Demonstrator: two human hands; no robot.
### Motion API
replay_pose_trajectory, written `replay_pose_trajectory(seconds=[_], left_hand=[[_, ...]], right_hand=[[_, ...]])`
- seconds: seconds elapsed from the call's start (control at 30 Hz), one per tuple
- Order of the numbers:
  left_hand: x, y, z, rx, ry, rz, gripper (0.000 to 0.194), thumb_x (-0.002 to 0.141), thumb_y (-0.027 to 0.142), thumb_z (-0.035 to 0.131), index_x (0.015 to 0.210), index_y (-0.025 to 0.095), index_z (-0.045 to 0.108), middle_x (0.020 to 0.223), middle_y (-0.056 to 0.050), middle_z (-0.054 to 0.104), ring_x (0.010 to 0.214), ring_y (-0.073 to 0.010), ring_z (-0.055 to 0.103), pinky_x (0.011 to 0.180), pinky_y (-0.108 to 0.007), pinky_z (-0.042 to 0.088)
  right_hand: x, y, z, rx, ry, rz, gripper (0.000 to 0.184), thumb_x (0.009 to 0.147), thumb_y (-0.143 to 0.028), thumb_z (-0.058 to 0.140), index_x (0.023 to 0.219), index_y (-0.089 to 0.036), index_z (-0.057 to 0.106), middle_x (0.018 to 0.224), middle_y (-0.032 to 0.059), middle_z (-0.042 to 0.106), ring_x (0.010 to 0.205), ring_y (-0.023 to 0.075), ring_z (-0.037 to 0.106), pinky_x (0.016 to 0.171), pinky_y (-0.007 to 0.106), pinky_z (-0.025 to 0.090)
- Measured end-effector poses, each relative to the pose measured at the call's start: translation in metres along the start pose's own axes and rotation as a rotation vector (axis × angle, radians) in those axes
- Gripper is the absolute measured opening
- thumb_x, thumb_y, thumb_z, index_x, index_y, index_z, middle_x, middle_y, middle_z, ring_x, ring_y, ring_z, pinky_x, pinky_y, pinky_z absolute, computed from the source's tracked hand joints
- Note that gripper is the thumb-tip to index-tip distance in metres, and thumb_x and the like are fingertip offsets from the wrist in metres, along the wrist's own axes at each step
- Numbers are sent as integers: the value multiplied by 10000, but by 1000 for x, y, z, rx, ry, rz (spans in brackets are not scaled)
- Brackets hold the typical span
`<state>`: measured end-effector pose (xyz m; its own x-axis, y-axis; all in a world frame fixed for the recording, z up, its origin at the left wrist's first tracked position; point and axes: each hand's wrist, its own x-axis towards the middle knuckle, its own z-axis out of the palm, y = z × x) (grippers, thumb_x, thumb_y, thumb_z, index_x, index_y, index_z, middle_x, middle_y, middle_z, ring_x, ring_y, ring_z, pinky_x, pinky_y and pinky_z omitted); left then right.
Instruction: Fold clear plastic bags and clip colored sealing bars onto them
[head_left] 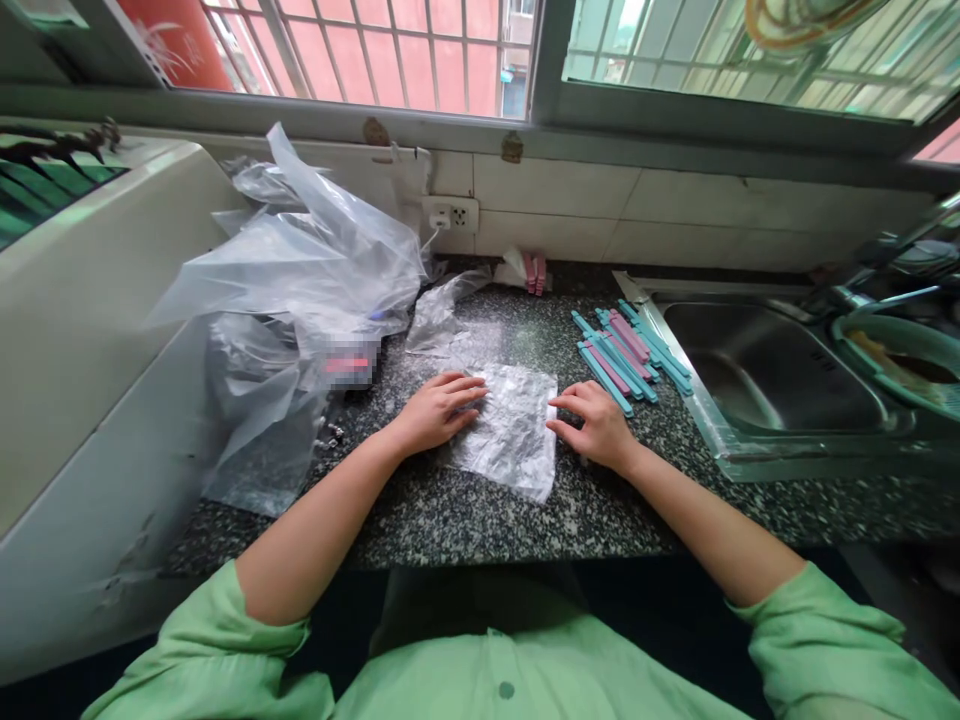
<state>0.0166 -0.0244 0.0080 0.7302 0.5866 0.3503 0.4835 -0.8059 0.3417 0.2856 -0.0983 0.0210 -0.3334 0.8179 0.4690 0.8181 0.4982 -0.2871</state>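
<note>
A clear, wrinkled plastic bag [511,432] lies flat on the speckled dark counter between my hands. My left hand [442,408] rests at its left side, with fingers stretched over the plastic. At the opposite edge is my right hand [596,422], its thumb and fingers apart and the tips at the bag's border. Neither hand grips anything. Just beyond my right hand lies a loose pile of blue and pink bag sealing clips [628,350]. Another crumpled clear plastic piece [442,315] is behind the flat bag.
Large clear plastic bags [300,265] are heaped on the left beside a white appliance [97,320]. A steel sink [772,365] is set into the counter at right, with a green basin [862,335]. Pink clips [535,275] stand near the wall below a socket [459,215].
</note>
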Motion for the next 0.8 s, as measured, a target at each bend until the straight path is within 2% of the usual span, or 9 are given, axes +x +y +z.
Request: replay_pose_trajectory(seconds=[0.17, 0.33, 0.43, 0.6, 0.8], left_hand=[[-1, -2, -2, -28, -20, -12, 315, 786, 296, 563, 1084, 205, 609, 1143, -71, 623, 1042, -223, 512, 917, -423, 426], [-1, -1, -8, -57, 25, -62, 354, 771, 337, 583, 1093, 192, 606, 1013, -92, 645, 968, -224, 532, 864, -411, 448], [-2, -1, -10, -51, -4, -89, 381, 734, 360, 624, 1085, 211, 611, 1036, -89, 609, 974, -231, 518, 871, -420, 438], [-3, -4, -8, -88, -33, -97, 252, 716, 337, 647, 949, 241, 666, 981, -61, 582, 936, -215, 514, 851, -403, 440], [-1, -6, -5, -68, 39, -80, 105, 765, 266, 586, 784, 207, 670, 856, -46, 593, 851, -186, 520, 775, -343, 452]], right_hand=[[1, 4, 0, -51, -123, 9, 211, 693, -314, 692, 863, -191, 663, 812, 61, 620, 786, 210, 506, 696, 346, 421], [1, 8, -1, -18, -81, 17, 207, 726, -320, 662, 888, -193, 665, 812, 65, 614, 788, 204, 503, 698, 340, 417], [1, 8, 0, -21, -118, -13, 246, 703, -343, 685, 904, -202, 669, 816, 60, 614, 782, 203, 498, 695, 342, 409], [0, 11, 3, -22, -117, -56, 169, 744, -321, 652, 872, -214, 683, 784, 52, 620, 764, 189, 494, 678, 331, 397], [2, 13, 6, 2, -65, -95, 114, 798, -250, 584, 762, -199, 679, 733, 50, 619, 732, 175, 493, 662, 319, 412]])
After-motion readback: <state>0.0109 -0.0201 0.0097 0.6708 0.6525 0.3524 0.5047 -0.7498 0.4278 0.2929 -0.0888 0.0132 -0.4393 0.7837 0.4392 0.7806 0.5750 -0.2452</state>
